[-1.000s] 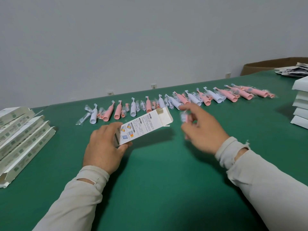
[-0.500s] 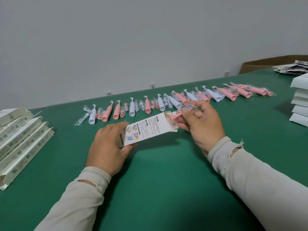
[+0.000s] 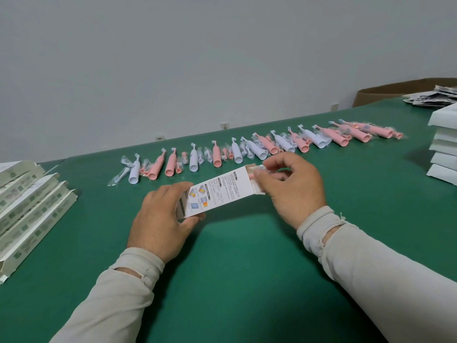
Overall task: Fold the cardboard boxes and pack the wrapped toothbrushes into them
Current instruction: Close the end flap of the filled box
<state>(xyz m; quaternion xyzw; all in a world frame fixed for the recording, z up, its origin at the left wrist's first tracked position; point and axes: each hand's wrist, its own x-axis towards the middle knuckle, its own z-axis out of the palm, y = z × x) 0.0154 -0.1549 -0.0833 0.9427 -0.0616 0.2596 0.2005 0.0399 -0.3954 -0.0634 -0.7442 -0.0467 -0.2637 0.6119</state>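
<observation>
My left hand (image 3: 158, 219) grips the near end of the white printed box (image 3: 217, 191), which I hold just above the green tabletop (image 3: 247, 268). My right hand (image 3: 294, 186) is at its open far end, the fingers (image 3: 259, 173) pinching a pink wrapped toothbrush (image 3: 251, 172) that is almost fully inside. I judge this box nearly packed; the flaps are not closed. Beyond the box, a long row of wrapped toothbrushes (image 3: 257, 149) waits, and left of it lie flat boxes (image 3: 29, 204).

Pink wrapped toothbrush (image 3: 252, 172) sits partway inside the open white box (image 3: 214, 193).
</observation>
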